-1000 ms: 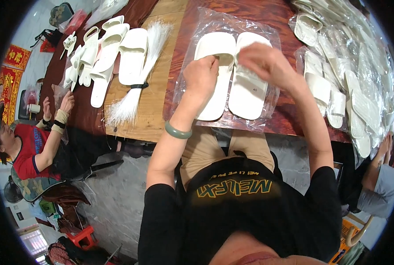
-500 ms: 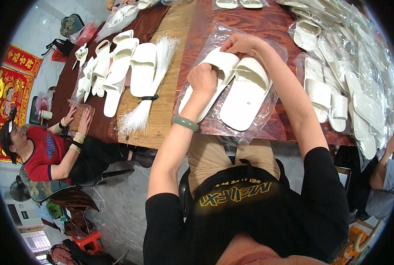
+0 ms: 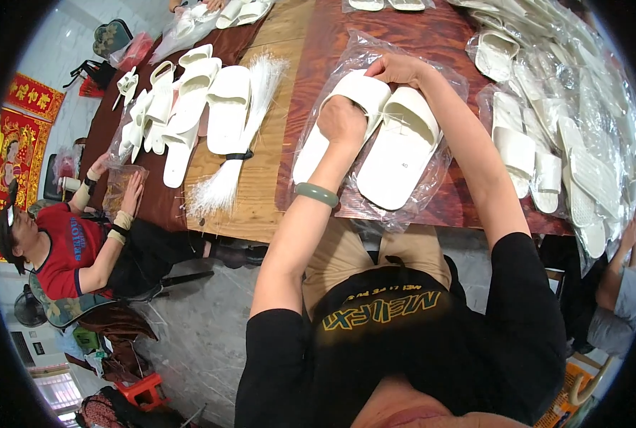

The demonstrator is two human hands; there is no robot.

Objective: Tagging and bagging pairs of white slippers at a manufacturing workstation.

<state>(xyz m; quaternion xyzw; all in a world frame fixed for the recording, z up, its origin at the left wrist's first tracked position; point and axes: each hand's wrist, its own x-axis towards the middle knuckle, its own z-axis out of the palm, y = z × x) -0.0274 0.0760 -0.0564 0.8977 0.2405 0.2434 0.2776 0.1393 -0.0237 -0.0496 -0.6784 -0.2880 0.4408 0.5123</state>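
Observation:
A pair of white slide slippers lies side by side on a clear plastic bag (image 3: 443, 85) at the table's front. My left hand (image 3: 343, 121) reaches into the left slipper (image 3: 314, 153), its fingertips hidden under the broad strap. At the toe end of that strap, my right hand (image 3: 396, 70) has thumb and forefinger pinched together; whatever is between them is too small to make out. The right slipper (image 3: 389, 175) touches the left one, and thin white strands show near its strap opening. Left of the pair lies a bundle of thin white strands (image 3: 261, 100) bound with a black band (image 3: 239, 155).
More white slippers (image 3: 182, 132) lie in a group to the left. Bagged slippers (image 3: 575, 121) are heaped along the right side of the red-brown table (image 3: 432, 32). A seated person in a red shirt (image 3: 68, 246) handles a clear bag at the left edge.
My left hand has moved right and a little up, deeper under the left slipper's strap. My right hand has shifted slightly right. The person at left has turned slightly and moved a hand.

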